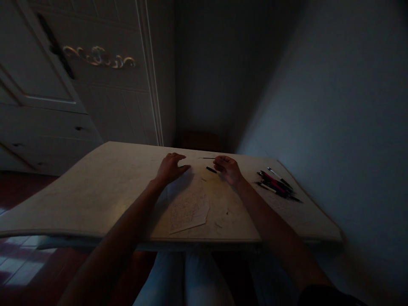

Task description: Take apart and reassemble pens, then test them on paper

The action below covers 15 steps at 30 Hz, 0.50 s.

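Note:
My right hand [228,168] pinches a thin dark pen refill [208,158], which points left with a fine pale tip. Just below those fingers lies a short black piece [211,169], perhaps a pen cap or part of a barrel. My left hand [172,168] holds nothing; its thumb and fingers are apart over the table, facing the refill's tip. A small yellowish bit [204,179] rests between the hands. Nearer to me is a sheet of paper [189,208] covered with scribbles.
A pile of pens [276,185] lies on the white table [95,191] at right, partly over faint markings. Small dark scraps [227,211] lie near the front edge. A wall [350,127] borders the right side; a white cabinet [117,106] stands behind left. The light is dim.

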Available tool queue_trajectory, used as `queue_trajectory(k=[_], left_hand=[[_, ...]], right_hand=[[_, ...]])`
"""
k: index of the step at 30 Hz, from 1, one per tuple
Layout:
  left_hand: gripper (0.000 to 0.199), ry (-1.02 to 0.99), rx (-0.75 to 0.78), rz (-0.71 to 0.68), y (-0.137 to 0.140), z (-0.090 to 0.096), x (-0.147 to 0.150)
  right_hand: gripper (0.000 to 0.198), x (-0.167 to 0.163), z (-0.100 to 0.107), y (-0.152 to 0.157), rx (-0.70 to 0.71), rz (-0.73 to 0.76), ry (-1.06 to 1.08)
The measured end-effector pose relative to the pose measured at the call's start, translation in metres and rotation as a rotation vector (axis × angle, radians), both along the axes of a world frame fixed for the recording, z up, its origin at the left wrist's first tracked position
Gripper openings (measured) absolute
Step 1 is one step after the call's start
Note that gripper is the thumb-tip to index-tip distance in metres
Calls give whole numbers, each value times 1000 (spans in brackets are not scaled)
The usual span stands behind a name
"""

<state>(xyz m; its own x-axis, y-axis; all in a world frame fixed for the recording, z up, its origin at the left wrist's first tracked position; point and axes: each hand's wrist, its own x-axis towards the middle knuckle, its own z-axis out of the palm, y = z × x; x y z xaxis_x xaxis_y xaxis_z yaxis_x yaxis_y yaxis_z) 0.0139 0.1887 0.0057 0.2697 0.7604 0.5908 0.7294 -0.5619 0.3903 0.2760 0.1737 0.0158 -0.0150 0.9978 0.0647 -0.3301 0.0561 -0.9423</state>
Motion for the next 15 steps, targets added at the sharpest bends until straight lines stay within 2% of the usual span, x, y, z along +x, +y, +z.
queue_trajectory(k=[3,6,9,12,15], left_hand=[[31,100,-80,85,5,-4,-14],[20,128,-108,57,7,-7,-19],[10,150,-108,41,8,-7,-18],[11,128,-113,40,7,-7,-16],[13,85,-101,23,7,-4,-15]], right_hand=[[33,8,0,5,-26,-15,75],[28,16,-2,10,-13,-58,190],[24,22,-5,14,65,-79,217],[23,23,-7,15,114,-56,183],[21,19,-7,13,74,-33,212]])
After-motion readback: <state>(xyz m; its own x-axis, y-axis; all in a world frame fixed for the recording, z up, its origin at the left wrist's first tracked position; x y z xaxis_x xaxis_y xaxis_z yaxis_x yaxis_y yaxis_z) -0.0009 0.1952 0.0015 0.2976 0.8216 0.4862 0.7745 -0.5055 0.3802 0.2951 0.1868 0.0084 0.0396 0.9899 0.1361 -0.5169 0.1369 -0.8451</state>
